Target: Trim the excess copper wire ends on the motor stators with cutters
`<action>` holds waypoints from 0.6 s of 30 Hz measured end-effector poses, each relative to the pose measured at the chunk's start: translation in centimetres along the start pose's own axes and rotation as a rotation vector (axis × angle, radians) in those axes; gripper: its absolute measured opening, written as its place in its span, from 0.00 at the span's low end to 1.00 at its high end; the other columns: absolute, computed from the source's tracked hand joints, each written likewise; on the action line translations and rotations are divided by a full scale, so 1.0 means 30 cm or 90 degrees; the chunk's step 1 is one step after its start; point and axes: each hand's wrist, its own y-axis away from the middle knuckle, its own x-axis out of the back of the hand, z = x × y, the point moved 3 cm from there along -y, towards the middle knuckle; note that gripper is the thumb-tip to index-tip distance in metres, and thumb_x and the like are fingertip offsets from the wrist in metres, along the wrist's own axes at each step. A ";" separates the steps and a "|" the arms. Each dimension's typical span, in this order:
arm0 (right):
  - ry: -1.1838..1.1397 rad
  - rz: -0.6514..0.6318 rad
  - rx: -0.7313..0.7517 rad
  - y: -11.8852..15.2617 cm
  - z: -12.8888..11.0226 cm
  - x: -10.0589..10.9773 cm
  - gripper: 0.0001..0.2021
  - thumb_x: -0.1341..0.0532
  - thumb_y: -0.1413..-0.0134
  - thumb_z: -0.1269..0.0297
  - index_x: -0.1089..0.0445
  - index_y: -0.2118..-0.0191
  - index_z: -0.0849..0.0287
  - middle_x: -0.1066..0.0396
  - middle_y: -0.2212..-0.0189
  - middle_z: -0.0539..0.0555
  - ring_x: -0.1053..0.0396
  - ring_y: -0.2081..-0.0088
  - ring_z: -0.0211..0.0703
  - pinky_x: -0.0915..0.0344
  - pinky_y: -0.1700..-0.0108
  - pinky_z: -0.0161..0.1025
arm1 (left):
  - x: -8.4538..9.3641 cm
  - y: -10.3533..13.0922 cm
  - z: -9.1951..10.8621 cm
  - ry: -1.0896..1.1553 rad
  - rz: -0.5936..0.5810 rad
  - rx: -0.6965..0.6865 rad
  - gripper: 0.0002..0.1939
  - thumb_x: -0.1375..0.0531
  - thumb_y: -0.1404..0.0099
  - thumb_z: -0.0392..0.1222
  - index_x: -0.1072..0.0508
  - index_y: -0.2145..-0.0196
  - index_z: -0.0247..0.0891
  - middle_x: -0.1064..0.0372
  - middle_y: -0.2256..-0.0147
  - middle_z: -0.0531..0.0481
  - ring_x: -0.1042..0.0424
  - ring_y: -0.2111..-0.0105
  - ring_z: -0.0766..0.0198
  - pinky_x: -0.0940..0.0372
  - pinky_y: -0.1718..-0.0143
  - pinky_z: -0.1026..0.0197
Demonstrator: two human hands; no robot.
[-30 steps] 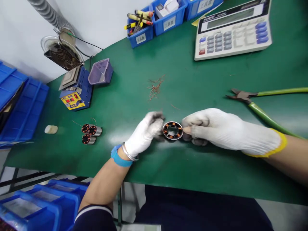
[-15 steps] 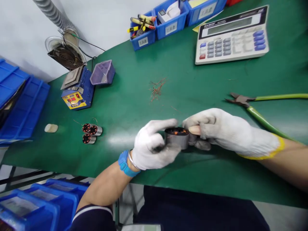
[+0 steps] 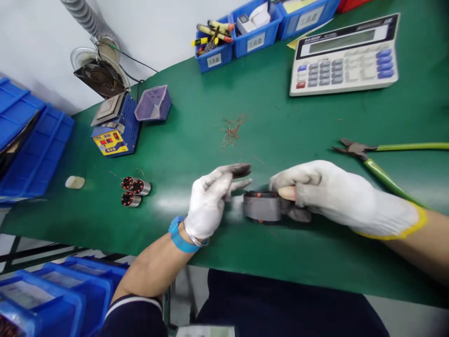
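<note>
Head view: right hand [image 3: 322, 196] holds stator [image 3: 262, 208] (table edge [image 3: 245, 271] apart, nearer the body).

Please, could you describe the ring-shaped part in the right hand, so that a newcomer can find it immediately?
Start from the green table, then find the right hand, in a white glove with a yellow edge. Its fingers hold a short grey cylinder with orange bits at its rim. Unlike the three similar parts clustered farther left, it is the one in a hand.
</note>
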 end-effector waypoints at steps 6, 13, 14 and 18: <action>0.202 0.009 0.042 0.017 0.023 0.025 0.25 0.40 0.45 0.40 0.33 0.76 0.59 0.36 0.80 0.52 0.41 0.78 0.37 0.45 0.76 0.36 | -0.019 -0.004 -0.028 -0.088 -0.198 0.275 0.29 0.34 0.44 0.67 0.28 0.61 0.37 0.23 0.66 0.44 0.21 0.68 0.56 0.25 0.65 0.51; 0.169 -0.003 -0.009 0.012 0.008 0.018 0.24 0.39 0.48 0.40 0.31 0.72 0.60 0.33 0.79 0.54 0.39 0.78 0.40 0.43 0.75 0.37 | 0.006 -0.023 -0.004 0.070 -0.026 0.119 0.22 0.43 0.34 0.63 0.28 0.68 0.40 0.23 0.61 0.45 0.22 0.55 0.49 0.24 0.55 0.43; 0.211 0.002 0.006 0.011 0.002 0.016 0.23 0.40 0.47 0.41 0.31 0.72 0.60 0.33 0.78 0.54 0.38 0.77 0.40 0.43 0.75 0.37 | -0.007 -0.020 -0.018 0.052 -0.093 0.182 0.21 0.39 0.37 0.62 0.26 0.63 0.40 0.22 0.61 0.45 0.21 0.58 0.49 0.23 0.59 0.46; 0.265 0.028 -0.009 0.001 0.011 0.022 0.27 0.42 0.48 0.35 0.34 0.75 0.58 0.35 0.81 0.52 0.40 0.78 0.39 0.46 0.76 0.36 | -0.029 -0.014 -0.023 -0.237 -0.174 0.072 0.22 0.33 0.43 0.52 0.25 0.53 0.38 0.22 0.56 0.43 0.21 0.57 0.51 0.25 0.53 0.49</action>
